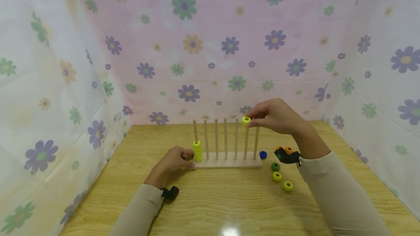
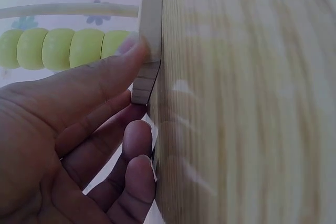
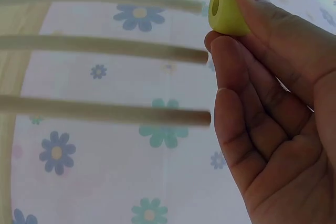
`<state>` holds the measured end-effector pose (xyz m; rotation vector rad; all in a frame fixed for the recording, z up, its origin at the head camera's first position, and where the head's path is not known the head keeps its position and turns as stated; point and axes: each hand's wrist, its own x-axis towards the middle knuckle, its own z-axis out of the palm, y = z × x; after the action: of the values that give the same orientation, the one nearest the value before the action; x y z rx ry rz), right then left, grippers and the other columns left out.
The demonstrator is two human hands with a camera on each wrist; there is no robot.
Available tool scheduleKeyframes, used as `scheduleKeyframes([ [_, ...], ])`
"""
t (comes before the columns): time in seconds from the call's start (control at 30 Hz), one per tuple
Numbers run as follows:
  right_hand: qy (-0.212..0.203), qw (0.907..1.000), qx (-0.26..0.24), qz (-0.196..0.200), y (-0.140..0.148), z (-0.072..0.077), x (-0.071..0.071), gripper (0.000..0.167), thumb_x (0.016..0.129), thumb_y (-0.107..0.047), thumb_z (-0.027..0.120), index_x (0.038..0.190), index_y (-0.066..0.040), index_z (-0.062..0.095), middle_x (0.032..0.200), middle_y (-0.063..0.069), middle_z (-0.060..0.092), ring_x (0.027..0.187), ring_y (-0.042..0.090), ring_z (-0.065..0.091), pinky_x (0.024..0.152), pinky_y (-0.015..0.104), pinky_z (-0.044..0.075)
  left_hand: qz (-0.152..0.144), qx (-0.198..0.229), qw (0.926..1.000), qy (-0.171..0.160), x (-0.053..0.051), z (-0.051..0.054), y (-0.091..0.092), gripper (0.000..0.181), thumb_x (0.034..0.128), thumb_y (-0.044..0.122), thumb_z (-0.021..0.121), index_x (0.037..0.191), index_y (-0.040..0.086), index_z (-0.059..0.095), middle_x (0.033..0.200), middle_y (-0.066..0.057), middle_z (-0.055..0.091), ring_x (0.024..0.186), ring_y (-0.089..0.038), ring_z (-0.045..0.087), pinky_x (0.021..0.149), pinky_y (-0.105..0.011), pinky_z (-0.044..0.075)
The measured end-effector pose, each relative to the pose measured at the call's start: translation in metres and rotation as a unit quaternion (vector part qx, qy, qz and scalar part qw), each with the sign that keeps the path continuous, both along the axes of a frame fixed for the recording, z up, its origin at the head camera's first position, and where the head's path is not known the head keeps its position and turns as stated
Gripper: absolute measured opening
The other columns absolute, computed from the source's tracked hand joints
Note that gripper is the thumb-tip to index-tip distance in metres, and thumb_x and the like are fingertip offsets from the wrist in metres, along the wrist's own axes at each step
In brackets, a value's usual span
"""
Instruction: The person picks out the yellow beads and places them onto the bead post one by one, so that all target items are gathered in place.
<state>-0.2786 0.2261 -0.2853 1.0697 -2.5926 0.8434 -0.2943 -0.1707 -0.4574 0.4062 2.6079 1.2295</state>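
A wooden peg rack (image 1: 226, 163) with several upright pegs stands on the table. Its leftmost peg carries a stack of yellow beads (image 1: 197, 151). My left hand (image 1: 175, 161) grips the left end of the rack's base; in the left wrist view, the thumb (image 2: 113, 72) lies on the base beside the lowest bead. Between thumb and fingers, my right hand (image 1: 277, 116) pinches a yellow bead (image 3: 227, 10) near the tops of the right-hand pegs. The right wrist view shows its hole facing the pegs, with the bead apart from the peg tips.
Right of the rack lie a blue bead (image 1: 263, 154), a green bead (image 1: 275, 166), two yellow beads (image 1: 288, 186) and orange beads (image 1: 288, 150), one partly hidden by the right wrist's black strap (image 1: 287, 156). Flowered cloth (image 1: 210, 46) encloses the table's back and sides.
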Motion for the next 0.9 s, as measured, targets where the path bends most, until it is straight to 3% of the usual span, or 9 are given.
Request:
scheduleKeyframes([
  [0.3,-0.015,0.9993,-0.021,0.026,-0.030,0.008,-0.003,0.017,0.090,-0.028,0.082,0.107,-0.026,0.083,0.099,-0.012,0.077,0.082,0.008,0.070,0.069,0.033,0.059,0.006,-0.007,0.9999,-0.006,-0.001,0.000,0.003,0.052,0.0808,0.024,0.091,0.131,0.021,0.075,0.137,-0.004,0.069,0.117,-0.028,0.066,0.099,-0.049,0.056],
  [0.67,-0.025,0.9983,-0.038,0.038,-0.067,-0.003,-0.012,0.021,0.092,-0.028,0.081,0.112,-0.023,0.082,0.101,-0.011,0.076,0.084,0.007,0.070,0.073,0.034,0.060,0.009,0.006,0.9998,-0.017,0.005,-0.004,-0.003,0.055,0.0808,0.024,0.091,0.132,0.017,0.073,0.138,-0.006,0.068,0.127,-0.036,0.063,0.103,-0.052,0.053],
  [0.9,-0.021,0.9986,-0.043,0.023,-0.076,-0.003,-0.014,0.022,0.091,-0.028,0.082,0.113,-0.022,0.082,0.102,-0.011,0.076,0.086,0.007,0.070,0.074,0.034,0.060,-0.012,0.018,0.9997,-0.013,0.000,-0.005,-0.001,0.054,0.0829,0.025,0.090,0.134,0.017,0.072,0.139,-0.007,0.067,0.132,-0.036,0.060,0.106,-0.053,0.051],
])
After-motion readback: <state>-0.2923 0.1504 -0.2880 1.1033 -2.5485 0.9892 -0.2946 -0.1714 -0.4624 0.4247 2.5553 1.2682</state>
